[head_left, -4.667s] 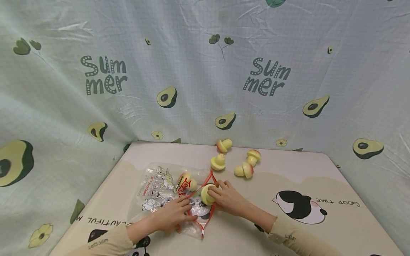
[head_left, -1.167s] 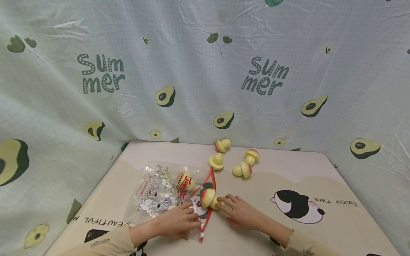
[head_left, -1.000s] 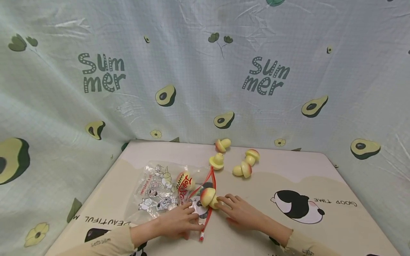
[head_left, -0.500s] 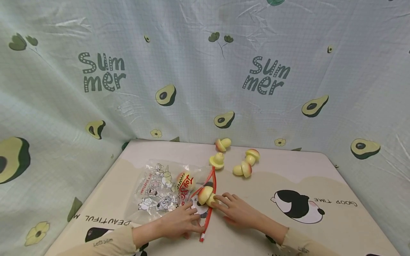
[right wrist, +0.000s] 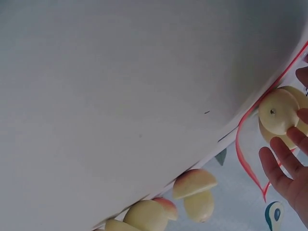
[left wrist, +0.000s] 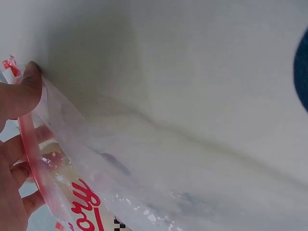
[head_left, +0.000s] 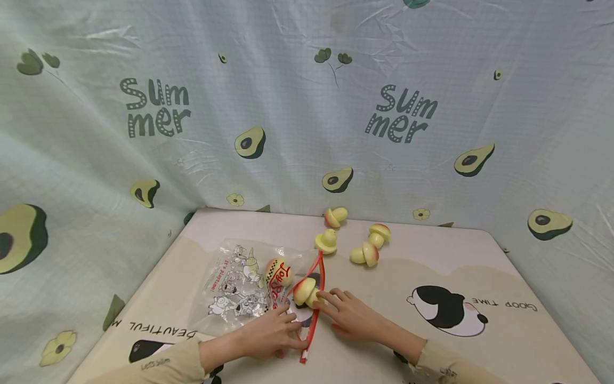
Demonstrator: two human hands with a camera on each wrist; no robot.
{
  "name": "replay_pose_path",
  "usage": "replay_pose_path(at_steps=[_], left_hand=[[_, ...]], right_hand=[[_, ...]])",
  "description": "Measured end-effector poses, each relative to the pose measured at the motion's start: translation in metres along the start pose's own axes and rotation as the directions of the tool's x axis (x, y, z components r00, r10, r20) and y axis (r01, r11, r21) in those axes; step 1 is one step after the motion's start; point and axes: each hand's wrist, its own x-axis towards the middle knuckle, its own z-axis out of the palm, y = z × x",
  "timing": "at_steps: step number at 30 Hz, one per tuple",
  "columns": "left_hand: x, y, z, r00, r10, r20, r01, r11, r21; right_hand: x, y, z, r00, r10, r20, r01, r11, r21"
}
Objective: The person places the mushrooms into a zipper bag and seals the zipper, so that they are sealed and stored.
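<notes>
A clear plastic zip bag [head_left: 232,293] with red zip edges and cartoon print lies on the table, its mouth parted toward the right. My left hand [head_left: 271,333] holds the near part of the mouth, with thumb and fingers on either side of the red edge in the left wrist view. A yellow toy mushroom [head_left: 305,292] with a reddish cap lies in the mouth, cap leftward. My right hand [head_left: 352,314] reaches its extended fingers to the stem end; in the right wrist view the fingertips [right wrist: 292,131] touch the mushroom. Another rounded yellow piece [head_left: 280,272] shows inside the bag.
Behind the bag's mouth stand a yellow toy mushroom [head_left: 326,241] with its stem up and, farther back, another mushroom [head_left: 336,216]. Two more lie to the right, the nearer mushroom [head_left: 365,254] close to the farther mushroom [head_left: 379,235]. A printed curtain [head_left: 288,106] hangs behind the table.
Earlier my right hand gripped the mushroom at the bag's mouth; the mushroom then turned cap-left and its stem was let go. Over the last second the right fingers moved it left, deeper into the mouth.
</notes>
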Motion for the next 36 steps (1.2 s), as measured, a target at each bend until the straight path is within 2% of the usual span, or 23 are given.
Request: replay_pose_path(at_steps=[13,25,36], left_hand=[[-0.0023,-0.0009,-0.002,1.0,-0.002,-0.017,0.002,1.0,0.018],[-0.0024,0.0005,0.0007,1.0,0.007,-0.024,-0.007,1.0,0.008],[-0.0032,-0.0002,-0.0024,1.0,0.001,0.009,-0.001,1.0,0.005]], right_hand=[[0.0059,0.0,0.0025,1.0,-0.02,0.0,0.02,1.0,-0.011],[0.0069,0.0,-0.0039,0.998,-0.011,0.067,0.012,1.0,-0.017],[0.0026,0.0025,-0.0031,0.998,-0.025,0.058,0.027,0.999,-0.036]])
